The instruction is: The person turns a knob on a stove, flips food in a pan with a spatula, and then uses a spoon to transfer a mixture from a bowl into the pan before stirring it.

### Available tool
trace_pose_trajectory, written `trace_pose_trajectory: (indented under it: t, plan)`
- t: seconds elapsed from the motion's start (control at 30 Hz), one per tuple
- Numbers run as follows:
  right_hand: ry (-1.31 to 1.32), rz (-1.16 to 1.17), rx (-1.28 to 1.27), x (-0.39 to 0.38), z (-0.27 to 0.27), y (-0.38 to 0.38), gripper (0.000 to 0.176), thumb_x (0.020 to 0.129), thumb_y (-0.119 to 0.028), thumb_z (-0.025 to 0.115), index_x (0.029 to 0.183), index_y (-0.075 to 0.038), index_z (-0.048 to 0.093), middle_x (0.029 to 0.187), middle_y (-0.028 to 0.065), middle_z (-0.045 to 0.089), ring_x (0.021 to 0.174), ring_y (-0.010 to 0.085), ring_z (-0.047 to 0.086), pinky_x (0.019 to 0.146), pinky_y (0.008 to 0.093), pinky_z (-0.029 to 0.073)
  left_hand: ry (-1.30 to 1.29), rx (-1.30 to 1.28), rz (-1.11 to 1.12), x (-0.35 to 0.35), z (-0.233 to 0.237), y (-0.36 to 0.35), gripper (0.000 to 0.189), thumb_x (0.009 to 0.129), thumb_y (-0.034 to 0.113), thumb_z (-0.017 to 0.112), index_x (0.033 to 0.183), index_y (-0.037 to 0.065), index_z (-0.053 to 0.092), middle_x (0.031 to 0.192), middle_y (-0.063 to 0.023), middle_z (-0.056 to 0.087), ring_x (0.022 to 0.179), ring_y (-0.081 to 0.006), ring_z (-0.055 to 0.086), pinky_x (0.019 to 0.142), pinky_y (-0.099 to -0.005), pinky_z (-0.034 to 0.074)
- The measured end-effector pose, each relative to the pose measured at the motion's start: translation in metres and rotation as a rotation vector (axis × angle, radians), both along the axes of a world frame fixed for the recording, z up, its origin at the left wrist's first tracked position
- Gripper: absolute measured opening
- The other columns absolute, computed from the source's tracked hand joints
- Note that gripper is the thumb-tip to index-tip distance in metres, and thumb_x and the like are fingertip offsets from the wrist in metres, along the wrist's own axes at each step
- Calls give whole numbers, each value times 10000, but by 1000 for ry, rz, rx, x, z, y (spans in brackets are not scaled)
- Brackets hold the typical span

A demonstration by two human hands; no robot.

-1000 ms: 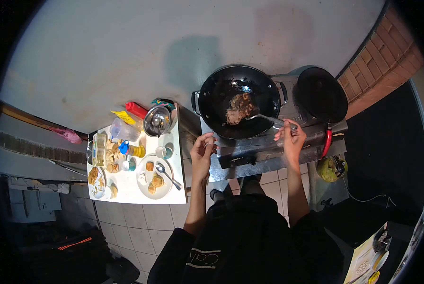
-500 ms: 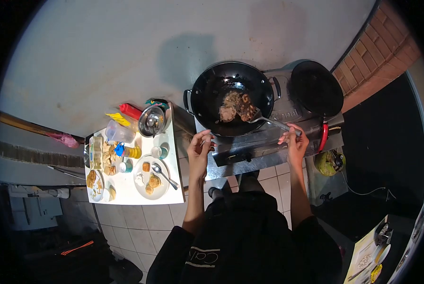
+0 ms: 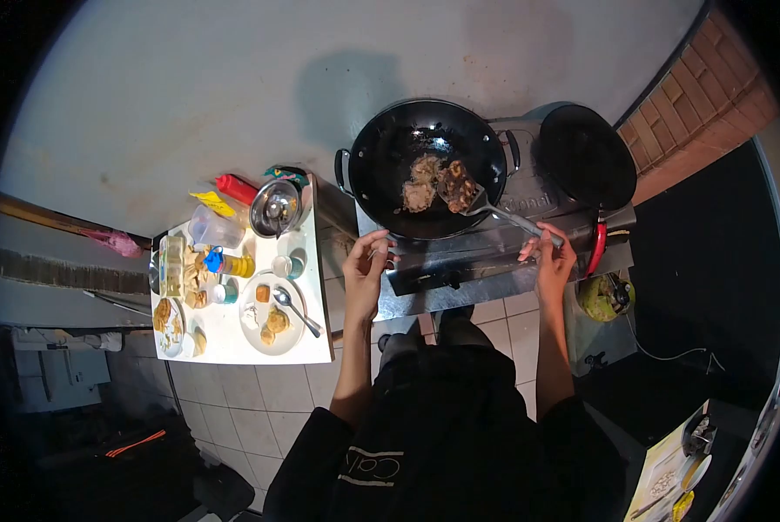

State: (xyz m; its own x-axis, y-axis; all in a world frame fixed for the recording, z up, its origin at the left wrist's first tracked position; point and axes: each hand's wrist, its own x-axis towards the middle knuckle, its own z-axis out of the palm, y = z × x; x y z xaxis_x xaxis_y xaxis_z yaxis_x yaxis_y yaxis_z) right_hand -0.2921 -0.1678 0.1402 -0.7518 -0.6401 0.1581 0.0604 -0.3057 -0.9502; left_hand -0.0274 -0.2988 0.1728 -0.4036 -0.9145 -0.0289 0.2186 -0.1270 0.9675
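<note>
A black wok (image 3: 381, 204) with two side handles sits on the stove, holding pale cooked patties (image 3: 420, 195) and a darker browned one (image 3: 456, 186). My right hand (image 3: 552, 261) grips the end of a spatula (image 3: 510, 217) from the right. Its blade lies against the browned patty, inside the wok near the right wall. My left hand (image 3: 369, 265) is just in front of the wok's near rim, fingers loosely curled and apart, with nothing visible in them.
Right of the wok lies a black frying pan (image 3: 586, 157) with a red handle (image 3: 598, 250). A white table (image 3: 233, 348) on the left carries a plate with a spoon (image 3: 296, 311), a steel bowl (image 3: 276, 209), a plastic container (image 3: 216, 228) and bottles. Behind is a wall (image 3: 190, 104).
The spatula blade has shifted slightly right in the wok, and the browned patty has moved away from the pale ones. My right hand has moved a little right; my left hand stays near the rim.
</note>
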Motion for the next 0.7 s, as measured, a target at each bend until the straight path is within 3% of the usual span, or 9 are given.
trace_pose_trajectory:
  t: [0.4,0.57,0.7]
  plan:
    - [23,-3,8,-5,-2,-16,156,917,-69,537,1008,50,582,674,79,567,544,124,561,502,251,471,-21,-17,-27,-19,0,0,254,925,149,546,1148,26,545,964,-67,595,775,-112,578,651,-217,421]
    - [117,105,96,-4,-8,-23,166,871,-22,594,1024,41,613,634,50,583,547,83,559,498,208,457,-13,-27,-14,-26,4,-4,264,924,153,548,1156,28,543,965,-67,594,772,-112,575,656,-220,423]
    - [83,105,122,-3,-8,-28,172,871,-13,588,1032,47,607,695,73,612,577,91,584,527,208,478,2,-43,-11,-31,8,-4,260,922,152,551,1153,32,550,956,-63,597,769,-109,570,657,-220,424]
